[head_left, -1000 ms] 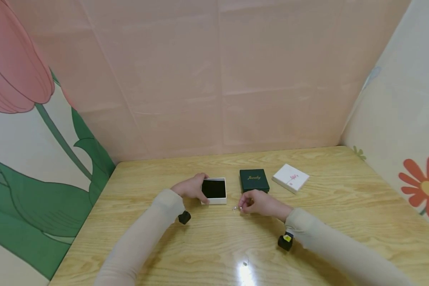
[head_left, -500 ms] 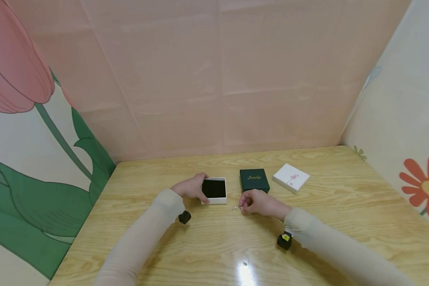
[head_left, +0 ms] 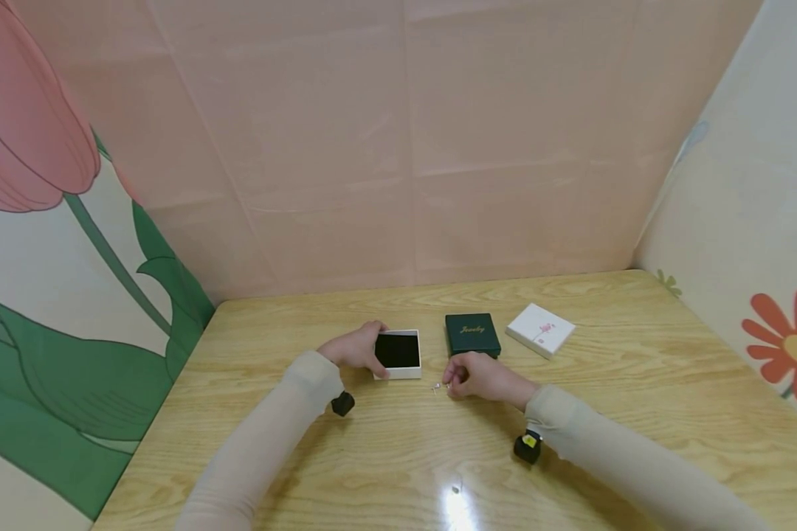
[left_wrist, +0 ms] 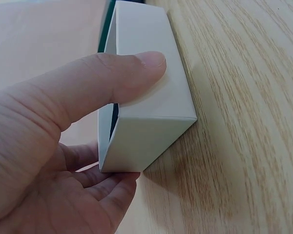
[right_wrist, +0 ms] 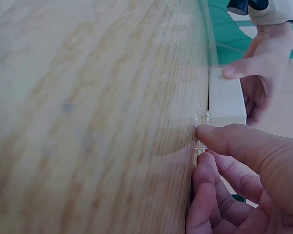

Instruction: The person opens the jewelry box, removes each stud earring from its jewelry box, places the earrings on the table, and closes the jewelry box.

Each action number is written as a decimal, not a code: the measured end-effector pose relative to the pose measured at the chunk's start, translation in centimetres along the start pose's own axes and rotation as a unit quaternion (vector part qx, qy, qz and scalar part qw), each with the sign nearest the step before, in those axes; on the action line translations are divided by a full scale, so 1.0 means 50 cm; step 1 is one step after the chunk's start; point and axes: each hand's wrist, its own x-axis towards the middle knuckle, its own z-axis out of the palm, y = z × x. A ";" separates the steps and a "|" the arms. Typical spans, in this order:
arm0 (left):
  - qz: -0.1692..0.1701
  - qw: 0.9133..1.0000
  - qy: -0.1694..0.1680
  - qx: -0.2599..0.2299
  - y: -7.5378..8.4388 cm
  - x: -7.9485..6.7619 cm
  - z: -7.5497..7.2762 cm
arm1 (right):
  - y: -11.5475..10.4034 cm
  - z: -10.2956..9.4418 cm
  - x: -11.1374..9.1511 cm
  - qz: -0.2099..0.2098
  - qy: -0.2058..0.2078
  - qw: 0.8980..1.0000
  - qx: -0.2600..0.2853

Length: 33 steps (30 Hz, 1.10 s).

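My left hand (head_left: 359, 348) grips the left end of a white open box (head_left: 398, 374) with a black lining. Its thumb lies on the near wall in the left wrist view, and the fingers reach round the far side. Right of the box, my right hand (head_left: 481, 377) is low at the tabletop, thumb and fingertips pinching a tiny shiny earring (right_wrist: 201, 145), mostly hidden by the fingers. A second small silver earring (head_left: 437, 386) lies on the table between that hand and the box.
Behind the right hand is a dark green jewelry box (head_left: 473, 332), closed. A white flat box (head_left: 541, 330) with a pink flower print sits to its right. Near the front, a tiny object (head_left: 456, 488) lies beside a bright glare on the wooden table (head_left: 372, 457).
My right wrist has shifted very slightly to the left, while its fingertips stay at the same spot. The left hand and the boxes hold still.
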 end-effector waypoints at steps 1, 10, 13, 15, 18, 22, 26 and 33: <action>-0.001 1.000 0.000 0.000 0.000 -0.001 0.000 | 0.000 0.000 0.000 0.001 0.000 1.000 0.001; -0.006 1.000 -0.003 0.004 -0.001 0.001 0.001 | 0.005 0.001 0.002 -0.003 0.003 1.000 -0.002; -0.005 1.000 -0.003 0.010 -0.002 0.002 0.001 | 0.007 0.001 0.004 -0.006 0.002 1.000 -0.004; -0.003 1.000 -0.002 0.010 -0.003 0.002 0.001 | 0.006 0.001 0.004 -0.012 -0.001 1.000 -0.002; -0.002 1.000 -0.002 0.012 -0.005 0.003 0.001 | 0.005 0.000 0.004 -0.012 -0.004 1.000 0.005; -0.001 1.000 -0.002 0.013 -0.006 0.002 0.000 | -0.002 -0.007 0.001 -0.006 -0.003 1.000 0.014; -0.002 1.000 -0.002 0.011 -0.005 0.003 0.000 | -0.012 -0.020 -0.004 -0.018 0.011 1.000 0.009; -0.002 1.000 -0.004 0.008 -0.003 0.006 0.001 | -0.029 -0.042 -0.013 -0.062 0.040 0.997 0.000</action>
